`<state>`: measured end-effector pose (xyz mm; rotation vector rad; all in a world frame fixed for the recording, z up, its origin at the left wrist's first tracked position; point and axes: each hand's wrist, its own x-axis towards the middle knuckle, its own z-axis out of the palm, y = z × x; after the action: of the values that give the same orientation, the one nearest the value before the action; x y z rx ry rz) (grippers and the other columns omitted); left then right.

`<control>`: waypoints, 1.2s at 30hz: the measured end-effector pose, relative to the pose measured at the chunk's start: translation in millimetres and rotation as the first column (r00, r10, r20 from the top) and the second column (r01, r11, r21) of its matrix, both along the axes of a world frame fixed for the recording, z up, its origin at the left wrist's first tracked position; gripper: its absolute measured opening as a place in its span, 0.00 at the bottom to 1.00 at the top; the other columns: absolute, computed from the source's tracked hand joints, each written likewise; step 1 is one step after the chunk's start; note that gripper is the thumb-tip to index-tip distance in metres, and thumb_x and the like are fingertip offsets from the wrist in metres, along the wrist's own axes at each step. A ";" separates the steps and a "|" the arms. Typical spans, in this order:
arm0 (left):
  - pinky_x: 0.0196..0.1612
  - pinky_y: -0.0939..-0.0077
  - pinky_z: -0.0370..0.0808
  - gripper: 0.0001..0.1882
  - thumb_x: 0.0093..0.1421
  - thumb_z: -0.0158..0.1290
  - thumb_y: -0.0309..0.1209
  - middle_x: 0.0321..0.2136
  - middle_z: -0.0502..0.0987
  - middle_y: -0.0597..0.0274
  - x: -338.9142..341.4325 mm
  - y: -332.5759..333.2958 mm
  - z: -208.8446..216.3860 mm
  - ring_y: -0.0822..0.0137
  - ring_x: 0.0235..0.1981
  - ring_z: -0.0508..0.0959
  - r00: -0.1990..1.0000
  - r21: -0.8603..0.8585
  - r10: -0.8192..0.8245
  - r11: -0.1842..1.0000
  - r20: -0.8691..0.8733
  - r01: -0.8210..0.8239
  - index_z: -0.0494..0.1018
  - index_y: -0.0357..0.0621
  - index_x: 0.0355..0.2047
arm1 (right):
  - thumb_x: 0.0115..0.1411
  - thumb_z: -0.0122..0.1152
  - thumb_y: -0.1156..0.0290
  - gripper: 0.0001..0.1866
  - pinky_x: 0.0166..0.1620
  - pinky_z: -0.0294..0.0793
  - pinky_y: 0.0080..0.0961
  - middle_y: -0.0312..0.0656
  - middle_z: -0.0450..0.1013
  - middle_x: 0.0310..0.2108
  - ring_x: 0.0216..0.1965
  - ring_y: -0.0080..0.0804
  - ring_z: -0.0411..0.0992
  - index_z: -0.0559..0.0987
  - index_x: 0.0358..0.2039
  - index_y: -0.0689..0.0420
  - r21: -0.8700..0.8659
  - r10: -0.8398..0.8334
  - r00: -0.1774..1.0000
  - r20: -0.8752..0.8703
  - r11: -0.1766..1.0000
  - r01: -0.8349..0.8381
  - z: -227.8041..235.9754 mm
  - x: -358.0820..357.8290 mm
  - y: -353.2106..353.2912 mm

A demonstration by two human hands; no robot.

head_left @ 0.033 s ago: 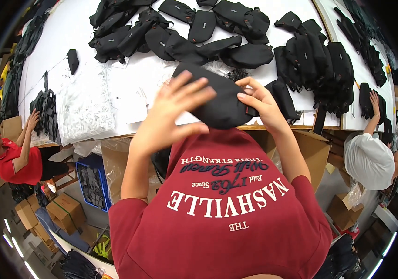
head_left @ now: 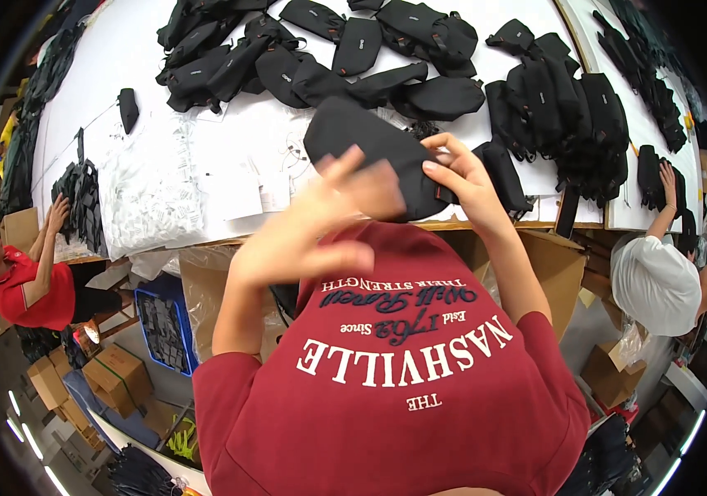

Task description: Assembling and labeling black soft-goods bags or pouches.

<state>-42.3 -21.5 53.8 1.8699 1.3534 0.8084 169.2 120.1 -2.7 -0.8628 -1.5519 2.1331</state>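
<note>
A small black fabric pouch bag (head_left: pixel 360 139) with a rounded outline is held over the table's near edge, in front of my chest. My right hand (head_left: pixel 463 172) pinches its right end between thumb and fingers, beside a small red-edged tab. In front of the bag's lower left part is my left hand (head_left: pixel 320 227), blurred by motion, its fingers stretched out and the thumb apart. Nothing shows in that hand, and whether it touches the bag I cannot tell.
Black pouches (head_left: pixel 358 45) lie heaped across the white table (head_left: pixel 246 136), with another pile (head_left: pixel 539 107) at right. A clear bag of small white pieces (head_left: pixel 155 194) lies at left. One co-worker in red (head_left: pixel 31 285) stands left, another in white (head_left: pixel 658 285) right. Cardboard boxes (head_left: pixel 118 379) and a blue crate (head_left: pixel 163 318) stand below.
My left hand has moved to the right and lower across the bag. The bag has shifted slightly, its far left end now showing more. My right hand keeps its grip.
</note>
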 end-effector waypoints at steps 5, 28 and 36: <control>0.50 0.66 0.70 0.14 0.57 0.51 0.24 0.38 0.78 0.49 -20.6 -2.0 -3.3 0.55 0.42 0.77 0.600 -0.029 -0.108 0.977 0.793 0.213 0.72 0.32 0.44 | 0.60 0.52 0.73 0.14 0.39 0.65 0.10 0.36 0.74 0.34 0.35 0.15 0.70 0.69 0.46 0.59 0.077 -0.093 0.993 -0.079 0.992 0.099 4.2 1.8 3.8; 0.43 0.76 0.69 0.17 0.43 0.62 0.22 0.33 0.76 0.63 -22.9 17.8 -24.6 0.67 0.39 0.75 0.872 -0.041 0.463 0.886 0.158 -0.462 0.73 0.43 0.36 | 0.67 0.36 0.52 0.26 0.53 0.61 0.22 0.38 0.71 0.44 0.45 0.23 0.67 0.71 0.51 0.59 -0.037 0.194 0.978 0.070 0.981 -0.192 -13.2 1.6 7.8; 0.34 0.86 0.69 0.27 0.52 0.61 0.26 0.28 0.76 0.64 3.2 17.7 -37.1 0.77 0.32 0.74 0.532 -0.405 0.579 0.814 0.618 -0.415 0.67 0.44 0.53 | 0.49 0.67 0.72 0.26 0.45 0.68 0.20 0.36 0.74 0.39 0.39 0.22 0.71 0.72 0.50 0.58 0.313 -0.009 0.994 -0.105 0.949 0.042 12.5 1.7 -4.4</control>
<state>-39.1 -3.8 16.8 0.7760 1.3564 1.4438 170.9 115.7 9.8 -0.6498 -1.7530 1.8101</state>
